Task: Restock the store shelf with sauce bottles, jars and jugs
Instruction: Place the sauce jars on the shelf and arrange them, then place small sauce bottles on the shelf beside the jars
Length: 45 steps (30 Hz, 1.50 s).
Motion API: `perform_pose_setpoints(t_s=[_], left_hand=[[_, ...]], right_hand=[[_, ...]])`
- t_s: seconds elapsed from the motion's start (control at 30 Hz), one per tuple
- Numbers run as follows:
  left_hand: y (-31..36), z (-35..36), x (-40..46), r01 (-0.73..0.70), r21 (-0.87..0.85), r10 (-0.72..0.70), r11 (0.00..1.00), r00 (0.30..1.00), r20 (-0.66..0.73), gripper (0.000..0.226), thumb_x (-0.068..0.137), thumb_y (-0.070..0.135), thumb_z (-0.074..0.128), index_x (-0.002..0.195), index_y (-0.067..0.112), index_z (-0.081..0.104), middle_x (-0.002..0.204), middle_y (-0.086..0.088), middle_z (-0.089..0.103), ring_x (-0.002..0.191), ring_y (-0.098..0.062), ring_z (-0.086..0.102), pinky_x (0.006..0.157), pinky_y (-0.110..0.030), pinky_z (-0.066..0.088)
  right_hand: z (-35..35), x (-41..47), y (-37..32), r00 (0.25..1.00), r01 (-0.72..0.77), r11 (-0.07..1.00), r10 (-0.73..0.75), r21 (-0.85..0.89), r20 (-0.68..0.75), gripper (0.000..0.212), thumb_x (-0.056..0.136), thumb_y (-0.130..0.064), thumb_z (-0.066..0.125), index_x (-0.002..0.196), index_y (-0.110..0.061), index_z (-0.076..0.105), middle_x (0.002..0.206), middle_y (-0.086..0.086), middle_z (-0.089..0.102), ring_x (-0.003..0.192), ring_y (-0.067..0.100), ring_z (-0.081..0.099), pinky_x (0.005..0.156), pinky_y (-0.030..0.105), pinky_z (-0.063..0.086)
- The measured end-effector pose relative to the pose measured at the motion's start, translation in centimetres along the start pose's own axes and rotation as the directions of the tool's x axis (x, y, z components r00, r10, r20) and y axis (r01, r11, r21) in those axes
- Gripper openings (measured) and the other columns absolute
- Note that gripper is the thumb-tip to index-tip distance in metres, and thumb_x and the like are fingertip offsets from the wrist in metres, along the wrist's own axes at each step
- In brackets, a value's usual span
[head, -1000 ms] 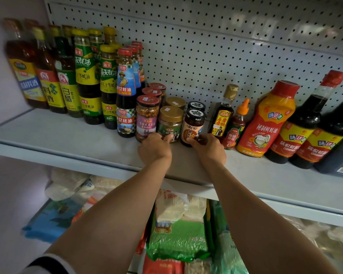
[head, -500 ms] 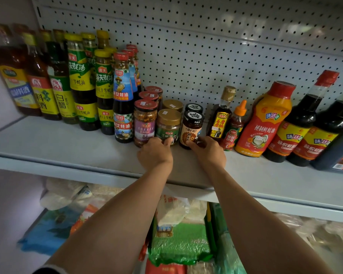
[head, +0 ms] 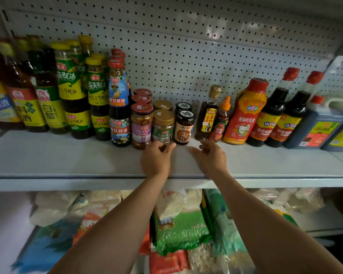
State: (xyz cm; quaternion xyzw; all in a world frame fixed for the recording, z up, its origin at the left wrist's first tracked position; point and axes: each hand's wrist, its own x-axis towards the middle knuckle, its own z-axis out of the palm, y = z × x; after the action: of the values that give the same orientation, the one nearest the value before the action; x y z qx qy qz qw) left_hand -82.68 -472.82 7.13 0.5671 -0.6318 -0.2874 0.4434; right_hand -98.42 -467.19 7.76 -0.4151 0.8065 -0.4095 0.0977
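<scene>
Both bare forearms extended forward. The left hand [head: 155,159] was loosely curled, holding nothing. The right hand [head: 210,158] was relaxed, fingers slightly spread.

- I see bare shelf [head: 67,155] board in front of the row, wide enough for both hands.
- Jars [head: 162,125] and bottles [head: 99,99] stand packed side by side, blocking the back.
- Behind the jars [head: 162,125] toward the pegboard [head: 186,62] there may be room; I can't tell.
</scene>
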Motion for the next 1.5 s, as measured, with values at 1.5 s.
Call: perform_pose_setpoints(t_s=[1.5], left_hand=[[-43.5, 16.3, -45.9, 0.588, 0.373, -0.691, 0.718, 0.536, 0.484, 0.059, 0.076, 0.047, 0.079, 0.126, 0.028, 0.055, 0.119, 0.007, 0.063, 0.111, -0.012, 0.060, 0.094, -0.037, 0.048]], right_hand=[[14.2, -34.6, 55.0, 0.598, -0.407, 0.799, 0.600, -0.443, 0.532, 0.046, 0.086, -0.050, 0.071, 0.127, -0.030, 0.065, 0.119, -0.001, 0.068, 0.115, 0.021, 0.059, 0.086, 0.031, 0.046]])
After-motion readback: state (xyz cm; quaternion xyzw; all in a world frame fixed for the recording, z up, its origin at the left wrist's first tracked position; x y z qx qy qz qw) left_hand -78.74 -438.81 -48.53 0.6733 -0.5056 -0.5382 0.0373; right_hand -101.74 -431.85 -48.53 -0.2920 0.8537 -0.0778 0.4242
